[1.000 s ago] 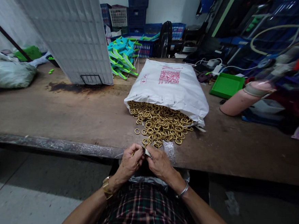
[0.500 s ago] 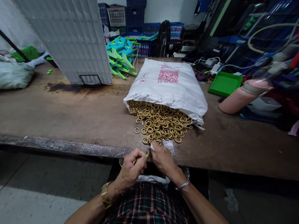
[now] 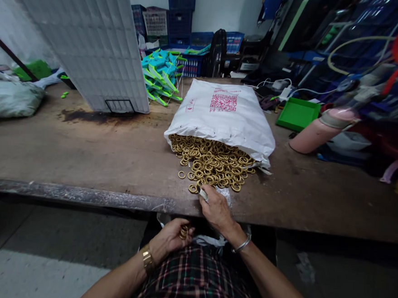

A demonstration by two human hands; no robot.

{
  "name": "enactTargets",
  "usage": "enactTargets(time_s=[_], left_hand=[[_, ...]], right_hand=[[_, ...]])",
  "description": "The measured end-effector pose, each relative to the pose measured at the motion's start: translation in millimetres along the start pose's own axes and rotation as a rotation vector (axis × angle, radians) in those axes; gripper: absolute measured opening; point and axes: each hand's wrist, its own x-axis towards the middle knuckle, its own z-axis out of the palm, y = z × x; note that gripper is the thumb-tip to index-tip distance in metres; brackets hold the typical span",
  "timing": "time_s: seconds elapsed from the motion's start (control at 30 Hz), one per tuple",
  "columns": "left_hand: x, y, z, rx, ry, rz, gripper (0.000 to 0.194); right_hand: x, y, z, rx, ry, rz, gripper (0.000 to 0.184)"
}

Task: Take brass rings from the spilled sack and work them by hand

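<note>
Several gold-coloured metal rings (image 3: 183,232) rest in the curled fingers of my left hand (image 3: 171,238), low by my lap below the table edge. My right hand (image 3: 217,210) is at the front of the table, closed on a small white tool with a dark tip (image 3: 203,194); its exact kind cannot be made out. The fingers and the tip are right at the front of a heap of similar rings (image 3: 214,168). This heap spills from the open mouth of a white woven sack (image 3: 201,115) printed with a red square code.
The brown table (image 3: 82,159) has a worn front edge. A tall corrugated white panel (image 3: 100,47) stands at left beside turquoise-and-green clips (image 3: 161,76). On the right are a green tray (image 3: 298,114) and a pink bottle (image 3: 318,132). A whitish bag (image 3: 11,99) lies far left.
My left hand has dropped toward my lap and turned, showing the rings in it. My right hand stays near the heap's front edge and has shifted only slightly.
</note>
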Motion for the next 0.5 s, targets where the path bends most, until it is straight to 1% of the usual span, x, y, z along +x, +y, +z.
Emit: enactTargets(time_s=[0.1,0.17,0.3,0.43,0.5], left_hand=[[10.4,-4.4,4.3,-0.132,0.049,-0.028,0.013],[13.9,-6.6,6.1,-0.196,0.053,-0.023,0.011],[14.1,-8.8,6.2,-0.298,0.052,-0.007,0.013],[6.6,-8.0,4.4,-0.289,0.063,-0.019,0.013],[-1.1,-6.3,3.1,-0.256,0.032,-0.048,0.012]], right_hand=[[5.5,-4.9,2.9,0.005,-0.018,-0.040,0.025],[12.0,-10.7,3.0,-0.023,-0.043,-0.052,0.029],[32.8,-29.8,-0.5,-0.195,-0.152,-0.057,0.032],[58.0,-48.5,2.2,-0.389,-0.234,-0.076,0.025],[68.6,-53.5,7.1,-0.454,-0.269,-0.085,0.024]])
